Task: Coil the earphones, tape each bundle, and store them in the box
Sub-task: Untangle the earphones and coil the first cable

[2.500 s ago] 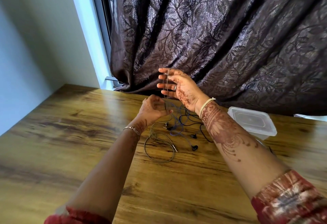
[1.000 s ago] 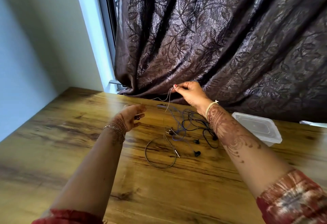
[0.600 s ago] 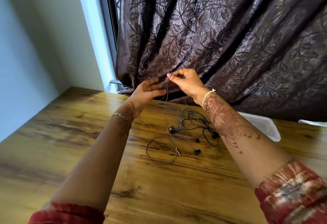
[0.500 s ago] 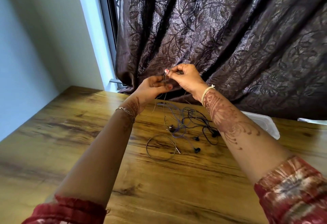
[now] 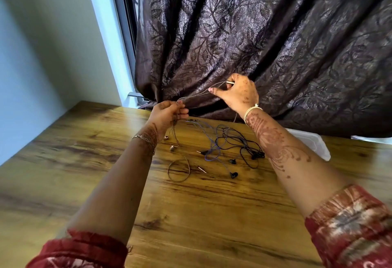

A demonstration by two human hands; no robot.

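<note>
The head camera is the one view we have. Both hands are raised over the far side of the wooden table, at about twelve o'clock from its middle. The left hand is closed in a pinch on a thin grey earphone wire. The right hand, toward one o'clock from the left, has thumb and fingers curled on the same wire beside a small pale fitting; we cannot tell whether it is a plug or a remote. Several strands run between the two hands, and two small earbuds dangle below the left hand, close over the tabletop.

At six o'clock from the left hand a loose grey loop lies on the wood with a jack plug just beside it. We cannot say whether it belongs to the held wire. At three o'clock from the loop, a blue earphone and a black earphone lie tangled together, uncoiled. The translucent box sits toward three o'clock, partly behind the right forearm and near the dark leaf-patterned curtain.

We judge the task to be at an early stage. One set is only being gathered into strands, no bundle is taped, we see nothing in the box, and no tape shows anywhere. The blue and black sets are untouched.

We find no brand, label or writing that can be read.
</note>
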